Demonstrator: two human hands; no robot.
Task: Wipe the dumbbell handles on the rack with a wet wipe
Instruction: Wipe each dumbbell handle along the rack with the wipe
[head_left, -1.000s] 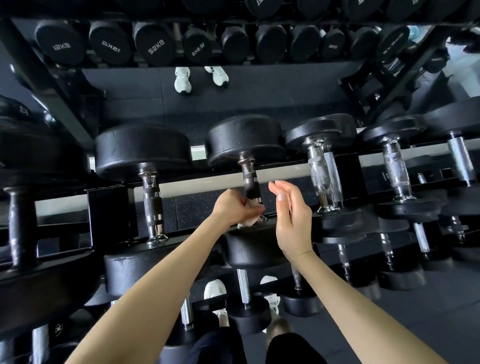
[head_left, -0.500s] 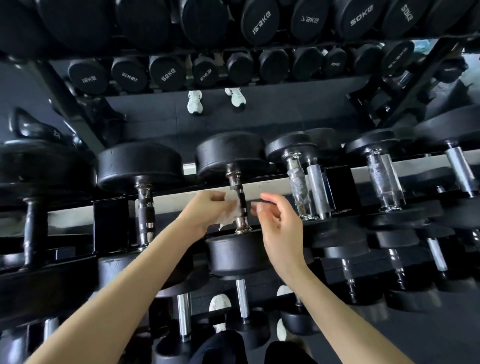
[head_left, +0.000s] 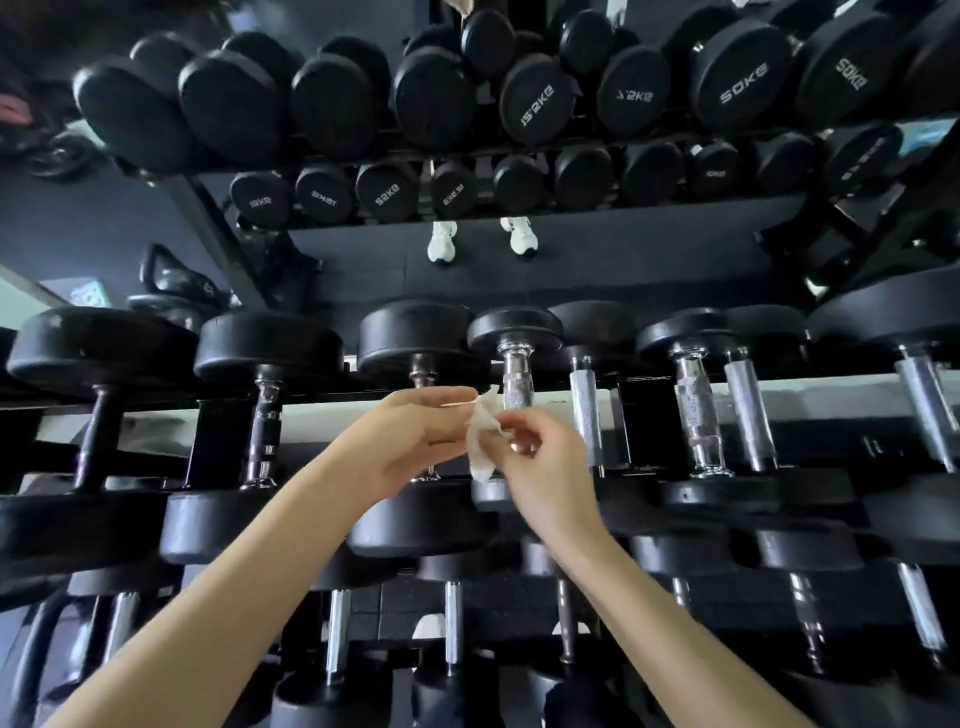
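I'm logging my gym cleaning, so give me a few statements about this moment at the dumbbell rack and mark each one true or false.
1. The left hand and the right hand both hold the wet wipe. True.
2. The wipe is wrapped round a dumbbell handle. False: it hangs crumpled between the fingers.
3. The top shelf holds red weights. False: the dumbbell heads there are black.
4. A pair of white shoes shows beyond the rack. True.
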